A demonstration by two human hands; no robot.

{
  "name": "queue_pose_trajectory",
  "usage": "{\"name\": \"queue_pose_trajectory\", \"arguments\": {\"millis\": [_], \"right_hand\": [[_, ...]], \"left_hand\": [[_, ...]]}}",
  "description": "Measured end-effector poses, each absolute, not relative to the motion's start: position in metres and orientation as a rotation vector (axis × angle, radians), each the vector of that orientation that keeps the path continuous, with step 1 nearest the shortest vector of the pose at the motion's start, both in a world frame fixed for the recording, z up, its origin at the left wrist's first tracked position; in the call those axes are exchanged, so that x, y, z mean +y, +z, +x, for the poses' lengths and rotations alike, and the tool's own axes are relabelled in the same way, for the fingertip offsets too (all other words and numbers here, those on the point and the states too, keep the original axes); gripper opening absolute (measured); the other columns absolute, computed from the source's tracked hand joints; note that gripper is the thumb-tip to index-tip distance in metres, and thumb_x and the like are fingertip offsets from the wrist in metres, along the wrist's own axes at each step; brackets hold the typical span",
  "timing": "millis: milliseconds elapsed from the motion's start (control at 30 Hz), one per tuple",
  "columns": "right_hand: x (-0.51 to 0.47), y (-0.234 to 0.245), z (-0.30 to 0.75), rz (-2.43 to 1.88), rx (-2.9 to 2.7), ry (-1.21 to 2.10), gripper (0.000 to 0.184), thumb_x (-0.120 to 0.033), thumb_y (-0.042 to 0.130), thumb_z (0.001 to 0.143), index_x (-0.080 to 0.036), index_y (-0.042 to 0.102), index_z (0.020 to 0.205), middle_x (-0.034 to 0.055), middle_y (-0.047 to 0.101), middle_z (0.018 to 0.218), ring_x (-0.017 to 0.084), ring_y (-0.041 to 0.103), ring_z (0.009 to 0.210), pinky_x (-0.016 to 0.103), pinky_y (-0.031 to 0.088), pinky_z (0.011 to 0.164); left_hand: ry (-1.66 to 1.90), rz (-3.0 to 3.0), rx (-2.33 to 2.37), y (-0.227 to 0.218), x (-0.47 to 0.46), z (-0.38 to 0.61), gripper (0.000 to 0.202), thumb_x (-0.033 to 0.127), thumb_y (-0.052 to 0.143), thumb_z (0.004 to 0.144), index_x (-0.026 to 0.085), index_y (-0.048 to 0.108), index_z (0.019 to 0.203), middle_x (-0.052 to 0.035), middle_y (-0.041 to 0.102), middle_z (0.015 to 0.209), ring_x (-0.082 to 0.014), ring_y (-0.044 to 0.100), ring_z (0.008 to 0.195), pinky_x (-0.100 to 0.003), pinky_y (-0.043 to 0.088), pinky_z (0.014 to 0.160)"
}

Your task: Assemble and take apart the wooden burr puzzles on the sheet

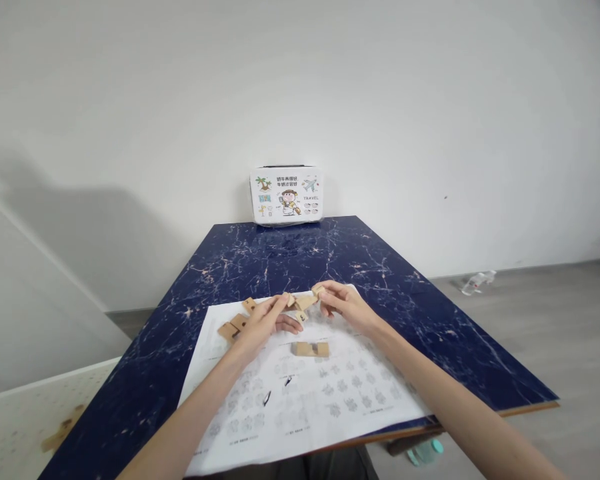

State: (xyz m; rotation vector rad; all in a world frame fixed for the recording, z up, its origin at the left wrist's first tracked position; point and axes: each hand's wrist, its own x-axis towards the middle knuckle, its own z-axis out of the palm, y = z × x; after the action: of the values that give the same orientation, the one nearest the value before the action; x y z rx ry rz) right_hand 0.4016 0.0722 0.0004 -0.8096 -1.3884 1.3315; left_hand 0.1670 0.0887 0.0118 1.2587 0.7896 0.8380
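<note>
Wooden pieces (306, 303) pinched in the fingertips of both left hand (264, 325) and right hand (345, 307), over the far half of the paper sheet (350, 421), long axis kinda slanted, right end higher in view. Notched block (304, 349) lies crosswise mid-sheet, more blocks (227, 331) toward the sheet's far-left corner, printed case (300, 183) well beyond it.

Both forearms bare, converging forward from person's two sides. Left forearm (195, 407) slants inward; left hand (264, 323) turned inward, fingertips in pinch, lower fingers curled below. Right forearm (440, 373) slants inward from opposite side; right hand (346, 305) bent toward its partner, fingertips likewise pinched. Hands roughly level, facing each other, near but apart.
</note>
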Motion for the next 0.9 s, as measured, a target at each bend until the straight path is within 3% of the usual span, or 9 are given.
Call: {"name": "queue_pose_trajectory", "arguments": {"millis": [300,433,500,600,733,900], "right_hand": [[0.072,0.005,0.401,-0.806,-1.261,1.399,0.045,-0.059,0.077,0.082,-0.020,0.070,0.102,-0.0004,0.061,0.076,0.013,0.053,0.062,0.027,0.041,0.058],[0.074,0.004,0.406,-0.779,-1.188,1.426,0.042,-0.060,0.077,0.082,-0.021,0.070,0.098,-0.0026,0.055,0.071,0.012,0.050,0.060,0.025,0.038,0.056],[0.074,0.004,0.406,-0.741,-1.257,1.472,0.042,-0.060,0.076,0.083,-0.021,0.071,0.098,-0.0004,0.059,0.077,0.013,0.052,0.064,0.025,0.040,0.058],[0.071,0.003,0.401,-0.709,-1.400,1.545,0.045,-0.059,0.077,0.083,-0.021,0.073,0.106,0.0055,0.068,0.097,0.014,0.058,0.074,0.025,0.046,0.061],[0.066,0.004,0.394,-0.683,-1.531,1.643,0.043,-0.057,0.076,0.085,-0.021,0.074,0.107,0.0092,0.069,0.112,0.017,0.063,0.080,0.026,0.049,0.063],[0.065,0.005,0.394,-0.678,-1.538,1.582,0.038,-0.054,0.073,0.090,-0.020,0.074,0.109,0.0062,0.070,0.097,0.015,0.062,0.073,0.026,0.049,0.064]], "left_hand": [[0.837,1.266,0.747,0.013,0.087,0.168,0.046,0.059,0.064,0.093,0.015,0.064,0.105,-0.0133,0.076,0.104,-0.0180,0.073,0.071,-0.031,0.059,0.069],[0.907,1.272,0.724,0.012,0.088,0.168,0.042,0.057,0.065,0.093,0.017,0.063,0.105,-0.0120,0.075,0.110,-0.0181,0.073,0.079,-0.032,0.058,0.076],[0.955,1.297,0.728,0.013,0.088,0.169,0.040,0.056,0.066,0.093,0.018,0.064,0.106,-0.0102,0.073,0.112,-0.0179,0.072,0.083,-0.032,0.057,0.079],[1.007,1.377,0.755,0.012,0.087,0.170,0.039,0.055,0.065,0.094,0.018,0.067,0.106,-0.0067,0.071,0.102,-0.0170,0.066,0.085,-0.029,0.053,0.077],[1.037,1.525,0.836,0.009,0.088,0.169,0.038,0.054,0.060,0.097,0.019,0.070,0.108,0.0000,0.058,0.078,-0.0134,0.053,0.074,-0.025,0.045,0.069],[1.016,1.503,0.850,0.010,0.085,0.170,0.042,0.058,0.061,0.096,0.020,0.065,0.113,0.0025,0.053,0.075,-0.0117,0.050,0.066,-0.024,0.042,0.061]]}}
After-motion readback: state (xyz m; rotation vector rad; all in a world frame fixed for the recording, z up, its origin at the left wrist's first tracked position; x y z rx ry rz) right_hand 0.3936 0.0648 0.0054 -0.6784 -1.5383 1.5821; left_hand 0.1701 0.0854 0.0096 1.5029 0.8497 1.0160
